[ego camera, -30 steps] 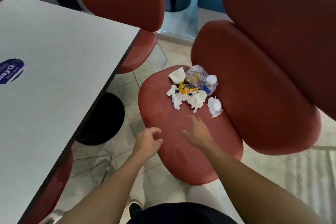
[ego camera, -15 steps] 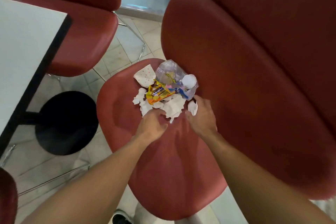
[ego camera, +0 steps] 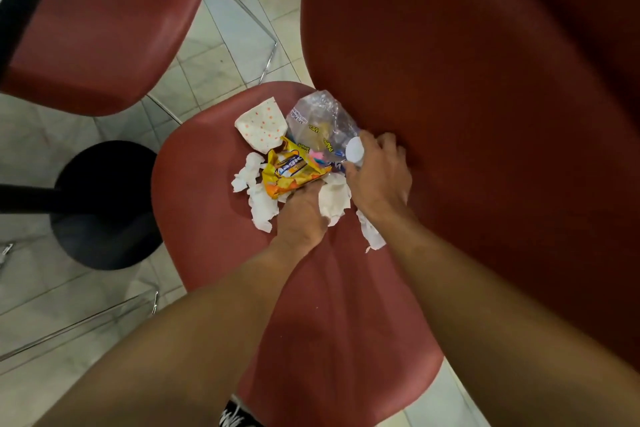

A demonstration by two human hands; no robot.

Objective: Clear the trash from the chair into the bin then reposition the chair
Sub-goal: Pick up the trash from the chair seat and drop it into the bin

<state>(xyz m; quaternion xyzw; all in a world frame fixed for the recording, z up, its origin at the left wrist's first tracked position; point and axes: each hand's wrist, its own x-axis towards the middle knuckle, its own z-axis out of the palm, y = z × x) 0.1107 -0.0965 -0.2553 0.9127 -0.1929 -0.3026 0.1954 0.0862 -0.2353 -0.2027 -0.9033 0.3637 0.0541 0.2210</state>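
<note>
Trash sits heaped at the back of the red chair seat (ego camera: 311,305), right where the seat meets the backrest (ego camera: 485,114), and both hands are in among it. Risk first: this is a loose mixed pile, and I judge a two-handed scoop could easily shed pieces. The crumpled white tissues (ego camera: 261,208) on the table-side edge of the pile lie outside either hand, and one torn strip (ego camera: 372,236) lies beside the right wrist, toward the front of the seat; any of these could be left behind or slide off onto the tiled floor (ego camera: 214,55). The clear plastic bag (ego camera: 320,121) is slippery and light, so it could slither free when lifted. The spotted paper cup (ego camera: 263,126), at the far corner of the pile from the hands, is touched by neither hand. No bin is in view, so the carry may be long enough for drops. Now the grips: the left hand (ego camera: 304,215) is curled down onto the pile, fingers tucked under the edge of the yellow snack wrapper (ego camera: 289,172) and against a wad of tissue, though how firmly it grips I cannot tell. The right hand (ego camera: 379,177) curls round a small white-capped item (ego camera: 355,151) at the backrest side of the pile, thumb and fingers closing on it.
</note>
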